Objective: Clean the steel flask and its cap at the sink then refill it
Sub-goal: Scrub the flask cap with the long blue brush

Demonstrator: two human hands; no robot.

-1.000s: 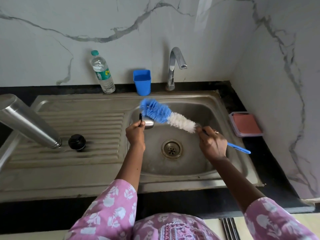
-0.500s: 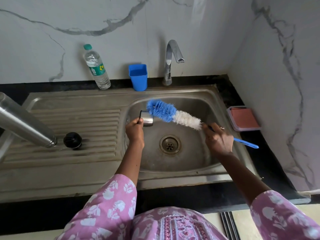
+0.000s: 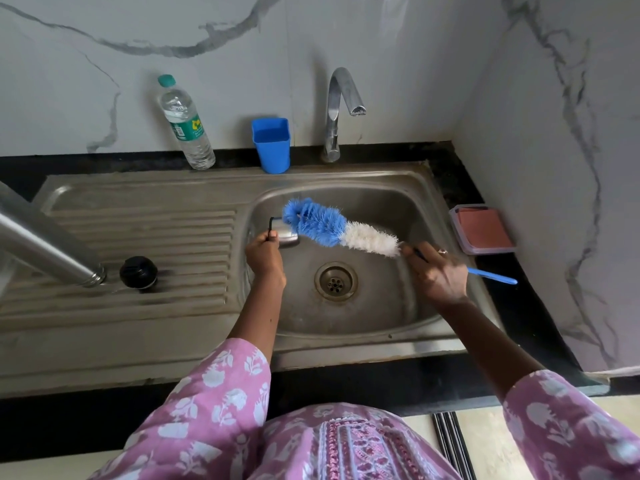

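Observation:
The steel flask (image 3: 45,245) lies tilted at the left, its open mouth resting on the ribbed drainboard. A black stopper (image 3: 138,273) sits beside that mouth. Over the sink basin (image 3: 391,306), my left hand (image 3: 265,256) grips a small steel cap (image 3: 287,233) with a black loop. My right hand (image 3: 438,271) holds the blue handle of a bottle brush (image 3: 332,228). Its blue bristle tip touches the cap; the white bristles trail toward my right hand.
A tap (image 3: 341,109) stands behind the basin, with no water running. A blue cup (image 3: 272,145) and a plastic water bottle (image 3: 185,124) stand at the back edge. A pink-lidded box (image 3: 483,230) sits on the black counter at right. The drain (image 3: 336,281) is open.
The brush head has shifted slightly against the cap, and my right hand has slid a little right along the handle. The flask and stopper stay put.

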